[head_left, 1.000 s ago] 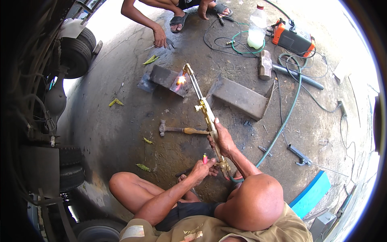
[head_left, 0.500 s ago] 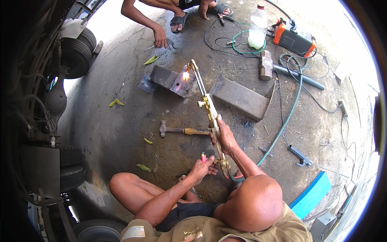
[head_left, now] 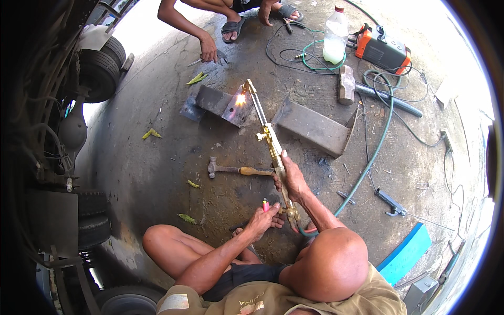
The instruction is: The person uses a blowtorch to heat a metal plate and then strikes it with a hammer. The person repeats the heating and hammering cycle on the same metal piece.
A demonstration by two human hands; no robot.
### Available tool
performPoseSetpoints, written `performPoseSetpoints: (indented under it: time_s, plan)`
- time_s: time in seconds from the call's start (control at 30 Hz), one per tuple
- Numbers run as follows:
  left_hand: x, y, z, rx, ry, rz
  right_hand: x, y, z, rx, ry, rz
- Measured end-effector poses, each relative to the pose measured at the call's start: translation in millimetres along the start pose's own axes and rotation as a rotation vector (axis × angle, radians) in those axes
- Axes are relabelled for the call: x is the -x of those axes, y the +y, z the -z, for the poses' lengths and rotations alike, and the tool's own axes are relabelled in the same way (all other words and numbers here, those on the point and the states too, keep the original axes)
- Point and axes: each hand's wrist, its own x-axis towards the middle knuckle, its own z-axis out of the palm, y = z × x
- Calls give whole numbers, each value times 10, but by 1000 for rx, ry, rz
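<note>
My right hand is wrapped round the handle of a brass and silver cutting torch, which points away from me. Its bent tip plays a bright flame on the near plate of a dark steel bracket, beside a round hole. A pink lighter sticks up from my left hand, whose fingers are closed beside the valves at the torch's rear end. A ball-peen hammer with a wooden handle lies on the concrete, its end passing behind the torch. Right of the flame rests a steel channel piece.
Across from me a person's hand holds pliers. At the far right are a plastic bottle, an orange-black welding machine and a sledgehammer. A green hose curves to the torch. Truck tyres stand left.
The torch tip and flame have shifted slightly left and toward me on the steel plate. My left hand and the lighter look unmoved.
</note>
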Motion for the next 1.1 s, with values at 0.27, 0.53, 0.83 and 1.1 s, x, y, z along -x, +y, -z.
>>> performPoseSetpoints:
  time_s: [0.27,0.53,0.83,1.1]
  plan:
    - [5,-15,-13,7,9,-10,9,25,-2,14,-11,3]
    - [-10,-33,-12,7,24,-22,44,42,-7,24,-12,-4]
    - [-31,-69,2,-20,62,-28,80,76,-6,47,-5,-16]
    - [-42,-90,15,-69,87,-53,81,74,-9,60,-1,-15]
